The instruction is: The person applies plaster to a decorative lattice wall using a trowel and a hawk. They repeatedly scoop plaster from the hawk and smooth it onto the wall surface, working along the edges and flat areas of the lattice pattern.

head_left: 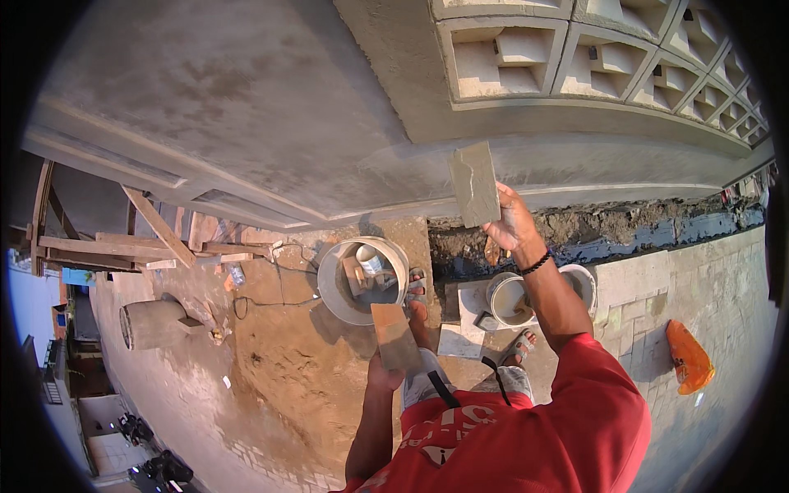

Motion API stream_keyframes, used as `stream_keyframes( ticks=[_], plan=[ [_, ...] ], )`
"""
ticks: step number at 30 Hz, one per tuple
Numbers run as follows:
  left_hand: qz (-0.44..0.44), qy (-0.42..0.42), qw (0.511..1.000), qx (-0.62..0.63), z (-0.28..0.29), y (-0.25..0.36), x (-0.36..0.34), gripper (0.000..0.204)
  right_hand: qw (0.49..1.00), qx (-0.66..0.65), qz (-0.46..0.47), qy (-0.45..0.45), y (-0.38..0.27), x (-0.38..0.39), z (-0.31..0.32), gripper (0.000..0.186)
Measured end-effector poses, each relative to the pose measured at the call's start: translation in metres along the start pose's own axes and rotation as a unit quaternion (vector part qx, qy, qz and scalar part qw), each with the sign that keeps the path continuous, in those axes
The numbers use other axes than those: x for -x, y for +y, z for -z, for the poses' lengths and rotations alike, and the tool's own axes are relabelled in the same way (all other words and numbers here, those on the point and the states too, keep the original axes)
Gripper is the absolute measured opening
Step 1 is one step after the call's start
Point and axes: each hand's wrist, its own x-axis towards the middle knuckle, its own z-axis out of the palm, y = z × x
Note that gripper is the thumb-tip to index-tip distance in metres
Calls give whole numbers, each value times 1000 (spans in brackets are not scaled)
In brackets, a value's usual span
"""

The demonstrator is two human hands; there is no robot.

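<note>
My right hand [513,220] is raised in front of the plastered wall [329,156] and grips a flat rectangular grey board [474,182] by its lower right edge. A pale, uneven line runs down the board's face, and its back is hidden. I cannot tell whether it touches the wall. Lower down, close to my body, my left hand [384,374] is closed on the lower end of a second flat rectangular board [394,335], brown at the top and grey below. Just beyond that board stands a large round tub [331,287] holding a white cup [369,260] and some blocky pieces.
Patterned breeze blocks [501,62] fill the upper right wall. Along its foot runs a rough trench [608,226]. Two buckets [503,287] [585,279] stand beside my right foot. An orange bag [689,359] lies at right; a barrel [152,324] and timber framing [156,226] are at left.
</note>
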Motion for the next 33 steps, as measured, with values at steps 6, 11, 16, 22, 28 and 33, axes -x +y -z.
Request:
stream_keyframes(
  ticks=[6, 11, 16, 22, 28, 33],
  plan=[
    [3, -112, 994, 5, -54, -23, -22, 40, 998, 13, -47, -39, -15, 65, 8, 38],
    [-2, -167, 986, 1, -107, -41, -22, 36, 988, 123, -95, -20, -21, 110, 13, 38],
    [10, -177, 984, -12, -153, -56, -14, 34, 963, 264, 17, -55, -32, 137, -21, 34],
    [28, -200, 979, 19, -195, -70, -1, 36, 928, 347, 88, -107, -38, 149, -29, 35],
    [12, -205, 978, -46, -210, -73, 8, 39, 814, 544, 153, -134, -37, 169, -9, 35],
    [13, -185, 983, 5, -207, -72, 17, 39, 737, 651, 97, -155, -55, 194, 5, 32]
  ],
)
